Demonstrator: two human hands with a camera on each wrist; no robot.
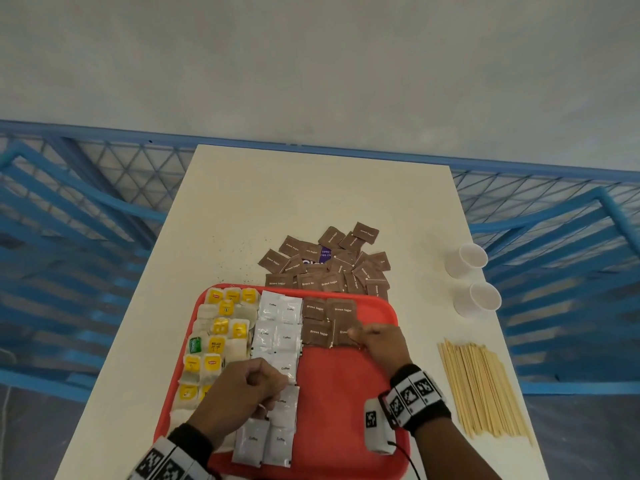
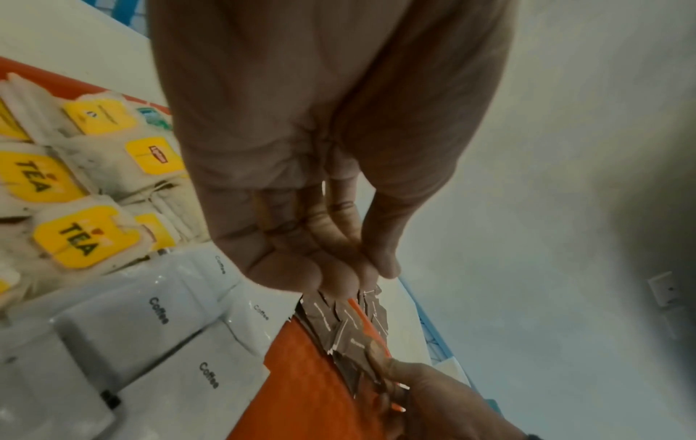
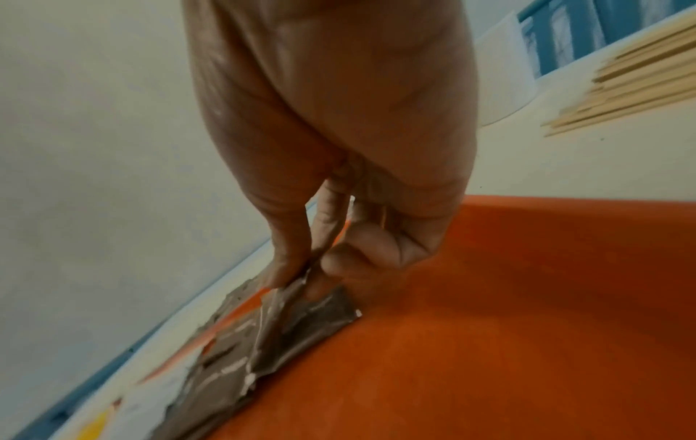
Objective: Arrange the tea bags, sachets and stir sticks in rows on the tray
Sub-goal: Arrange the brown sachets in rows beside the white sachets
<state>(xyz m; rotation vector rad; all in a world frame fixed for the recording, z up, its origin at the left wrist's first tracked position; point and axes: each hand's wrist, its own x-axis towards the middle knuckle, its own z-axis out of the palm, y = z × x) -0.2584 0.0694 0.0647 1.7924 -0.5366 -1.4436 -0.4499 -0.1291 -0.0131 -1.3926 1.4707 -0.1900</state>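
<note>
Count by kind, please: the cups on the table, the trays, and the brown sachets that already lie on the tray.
Cups: 2
Tray: 1
Brown sachets on the tray: 4, one of them pinched by the right hand
Total: 7
</note>
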